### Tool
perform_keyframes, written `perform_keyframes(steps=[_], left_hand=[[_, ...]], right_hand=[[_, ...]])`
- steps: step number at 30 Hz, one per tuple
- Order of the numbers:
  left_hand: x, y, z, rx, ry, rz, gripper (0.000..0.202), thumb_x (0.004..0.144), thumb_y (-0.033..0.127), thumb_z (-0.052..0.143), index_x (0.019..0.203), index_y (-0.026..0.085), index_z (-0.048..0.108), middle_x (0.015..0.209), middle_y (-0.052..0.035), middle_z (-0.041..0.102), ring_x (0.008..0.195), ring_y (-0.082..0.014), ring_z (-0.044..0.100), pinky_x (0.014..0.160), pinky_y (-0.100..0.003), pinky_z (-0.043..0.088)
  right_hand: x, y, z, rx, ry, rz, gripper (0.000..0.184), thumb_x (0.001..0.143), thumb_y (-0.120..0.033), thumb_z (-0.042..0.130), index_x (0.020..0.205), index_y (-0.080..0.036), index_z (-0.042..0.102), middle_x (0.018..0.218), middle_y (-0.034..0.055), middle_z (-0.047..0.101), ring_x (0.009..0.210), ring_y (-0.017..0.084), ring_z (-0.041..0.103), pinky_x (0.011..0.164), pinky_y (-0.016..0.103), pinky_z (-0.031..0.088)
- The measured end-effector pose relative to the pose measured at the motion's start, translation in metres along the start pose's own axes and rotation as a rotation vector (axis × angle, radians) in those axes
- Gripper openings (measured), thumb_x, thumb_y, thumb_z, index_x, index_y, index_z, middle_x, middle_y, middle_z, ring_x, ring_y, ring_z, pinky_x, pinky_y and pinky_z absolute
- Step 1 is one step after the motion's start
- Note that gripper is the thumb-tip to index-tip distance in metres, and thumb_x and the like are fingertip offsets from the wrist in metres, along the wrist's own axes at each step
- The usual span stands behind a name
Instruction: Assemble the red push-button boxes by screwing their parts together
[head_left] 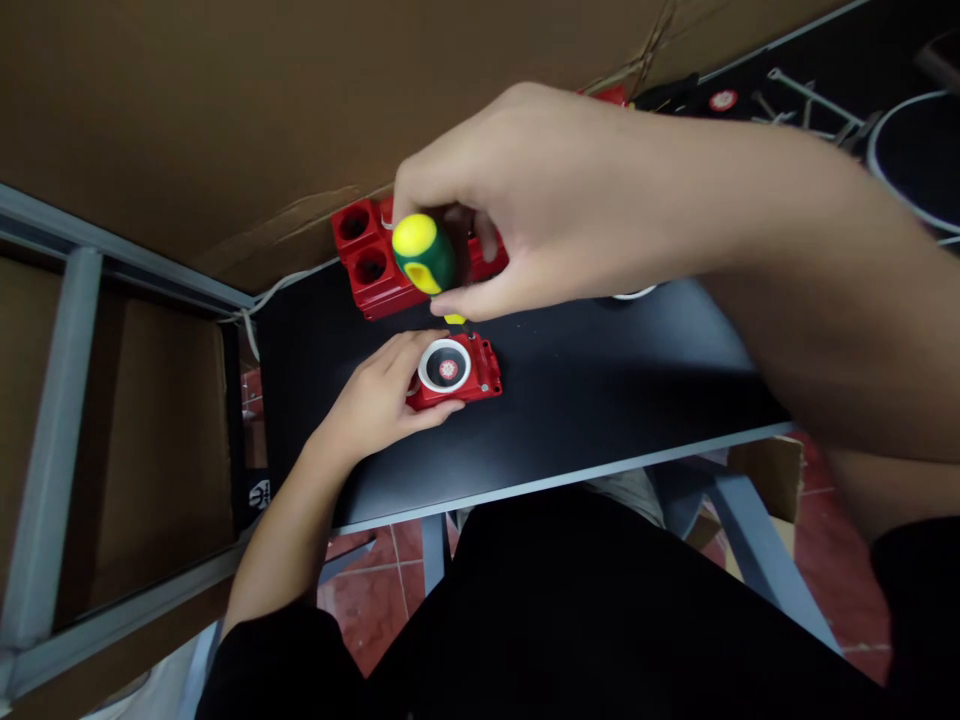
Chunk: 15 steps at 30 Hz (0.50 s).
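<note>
My right hand (pixel 480 200) is closed round a screwdriver (pixel 425 255) with a green and yellow handle, held upright with its butt toward me. The lower end of the screwdriver comes down at the far edge of a red part (pixel 486 370) that has a white ring (pixel 422 378) and a dark round centre with a red and white emblem. Whether the tip sits in a screw I cannot tell. From the left, my left hand (pixel 382 395) grips this red part on the black table, thumb along the near side and fingers along the far side.
Behind my hands, red housings (pixel 367 260) with round openings stand against a cardboard wall (pixel 300 100). A white cable (pixel 281 285) runs at the back left. Far right lie metal tools (pixel 817 98) and a white-rimmed round thing (pixel 915 160). A grey metal frame (pixel 64 400) borders the left side.
</note>
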<state>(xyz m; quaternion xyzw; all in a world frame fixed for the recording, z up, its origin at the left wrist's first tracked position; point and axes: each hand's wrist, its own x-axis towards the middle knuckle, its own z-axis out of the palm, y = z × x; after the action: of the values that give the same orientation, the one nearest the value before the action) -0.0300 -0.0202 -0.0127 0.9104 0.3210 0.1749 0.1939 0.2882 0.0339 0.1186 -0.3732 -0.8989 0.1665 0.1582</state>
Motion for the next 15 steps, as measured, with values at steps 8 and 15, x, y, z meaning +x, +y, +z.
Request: perform_keyframes(steps=[8,15], left_hand=[[0.0,0.0,0.0,0.005,-0.018,-0.022,0.074,0.122,0.072,0.086,0.173,0.021,0.07,0.165,-0.023,0.087,0.152,-0.0439,0.088,0.134,-0.063,0.075],[0.001,0.001,-0.002,-0.008,-0.022,-0.033,0.073,0.122,0.07,0.086,0.174,0.021,0.07,0.166,-0.0222,0.086,0.152,-0.0433,0.088,0.135,-0.063,0.075]], right_hand=[[-0.012,0.024,-0.002,0.187,0.022,-0.212,0.054,0.098,-0.021,0.072,0.151,-0.029,0.077,0.117,-0.004,0.086,0.124,0.026,0.082,0.1,0.036,0.057],[-0.001,0.005,0.003,0.08,0.043,0.028,0.029,0.107,-0.042,0.09,0.119,-0.028,0.069,0.128,0.0065,0.084,0.122,0.033,0.082,0.106,0.045,0.059]])
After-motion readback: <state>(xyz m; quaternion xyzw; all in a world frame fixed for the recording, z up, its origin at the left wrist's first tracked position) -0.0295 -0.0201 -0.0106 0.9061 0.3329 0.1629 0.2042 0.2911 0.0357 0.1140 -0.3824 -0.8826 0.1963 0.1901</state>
